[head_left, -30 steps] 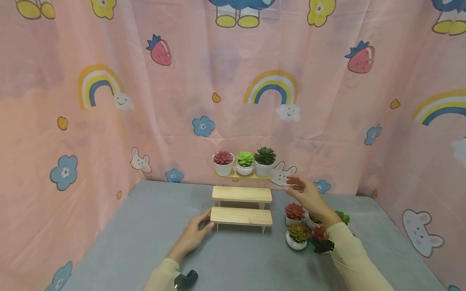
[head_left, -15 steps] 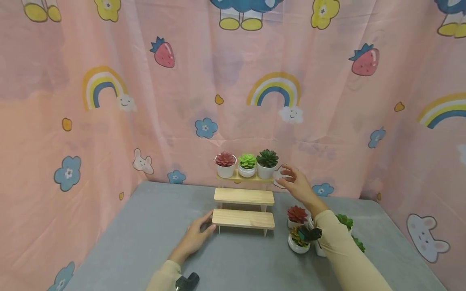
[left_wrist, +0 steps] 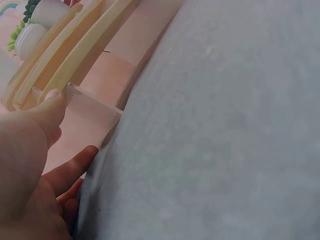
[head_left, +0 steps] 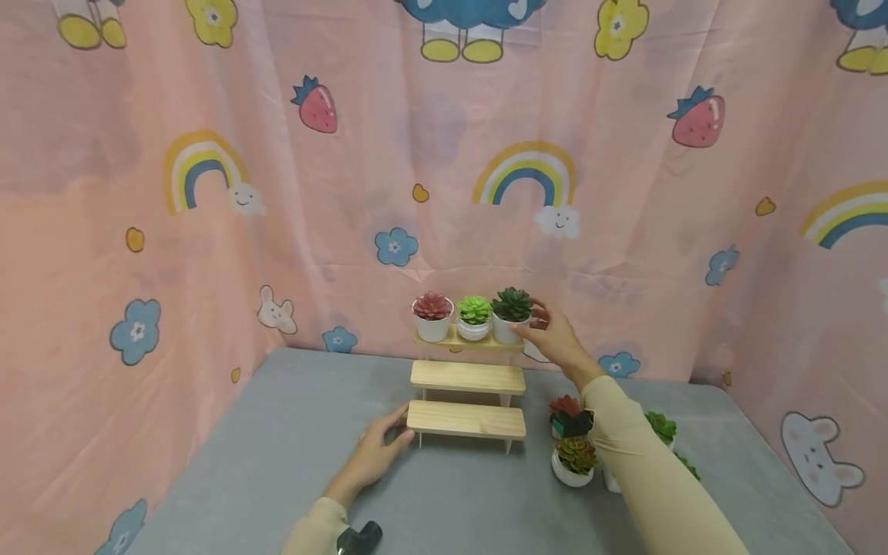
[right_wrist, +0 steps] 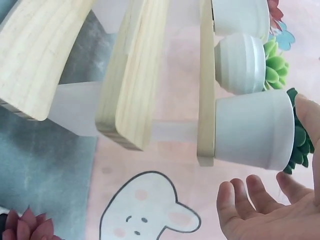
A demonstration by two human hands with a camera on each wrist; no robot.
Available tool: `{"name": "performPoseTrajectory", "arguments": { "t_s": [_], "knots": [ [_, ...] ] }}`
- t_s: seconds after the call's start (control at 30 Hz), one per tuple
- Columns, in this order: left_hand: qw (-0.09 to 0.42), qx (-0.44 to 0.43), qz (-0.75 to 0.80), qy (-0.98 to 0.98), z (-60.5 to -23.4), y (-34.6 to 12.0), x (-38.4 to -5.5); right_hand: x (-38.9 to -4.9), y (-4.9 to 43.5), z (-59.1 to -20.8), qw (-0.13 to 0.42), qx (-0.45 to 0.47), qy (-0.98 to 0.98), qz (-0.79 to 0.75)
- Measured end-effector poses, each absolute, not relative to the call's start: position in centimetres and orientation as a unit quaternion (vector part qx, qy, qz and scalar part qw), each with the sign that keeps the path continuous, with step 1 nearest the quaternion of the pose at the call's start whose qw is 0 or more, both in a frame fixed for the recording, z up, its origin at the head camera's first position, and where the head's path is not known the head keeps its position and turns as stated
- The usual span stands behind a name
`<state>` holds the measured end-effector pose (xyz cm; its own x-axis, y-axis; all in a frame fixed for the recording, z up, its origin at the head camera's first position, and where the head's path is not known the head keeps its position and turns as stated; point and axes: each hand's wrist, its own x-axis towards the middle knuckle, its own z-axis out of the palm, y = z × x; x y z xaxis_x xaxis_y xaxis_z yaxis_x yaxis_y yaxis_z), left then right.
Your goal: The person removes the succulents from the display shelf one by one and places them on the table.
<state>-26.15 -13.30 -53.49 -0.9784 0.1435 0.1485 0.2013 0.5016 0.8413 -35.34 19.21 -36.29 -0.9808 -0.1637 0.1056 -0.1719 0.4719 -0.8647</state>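
Note:
A three-step wooden stand (head_left: 467, 418) carries a row of white-potted succulents on its top step. At the right end is a dark green succulent (head_left: 512, 306). My right hand (head_left: 553, 339) is spread around that pot's right side. In the right wrist view, its thumb (right_wrist: 308, 117) overlaps the dark leaves, and the bent fingers stay a small gap from the white pot (right_wrist: 254, 131). My left hand (head_left: 373, 449) rests at the lowest step's left end. In the left wrist view its thumb (left_wrist: 54, 100) touches the board end; the other fingers reach low beside the stand's clear leg.
Beside the dark green plant stand a light green succulent (head_left: 475, 310) and a reddish one (head_left: 433, 306). More potted succulents, including a yellow-green one (head_left: 576, 455), stand on the grey table (head_left: 277, 455) at the right, partly behind the right sleeve. A pink patterned curtain (head_left: 610, 270) hangs behind.
My right hand has moved left from beside the stand's top step to around the dark green succulent's pot. My left hand stays at the lowest step. The head view has shifted slightly.

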Motion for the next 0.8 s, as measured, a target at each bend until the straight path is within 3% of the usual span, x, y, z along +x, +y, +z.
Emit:
{"name": "performPoseTrajectory", "arguments": {
  "t_s": [0.8],
  "knots": [
    [0.030, -0.102, -0.490, -0.865, -53.3, -13.3, -26.1, -36.6, 18.3, -35.9, -0.010, 0.106, -0.863, 0.494]
  ]
}}
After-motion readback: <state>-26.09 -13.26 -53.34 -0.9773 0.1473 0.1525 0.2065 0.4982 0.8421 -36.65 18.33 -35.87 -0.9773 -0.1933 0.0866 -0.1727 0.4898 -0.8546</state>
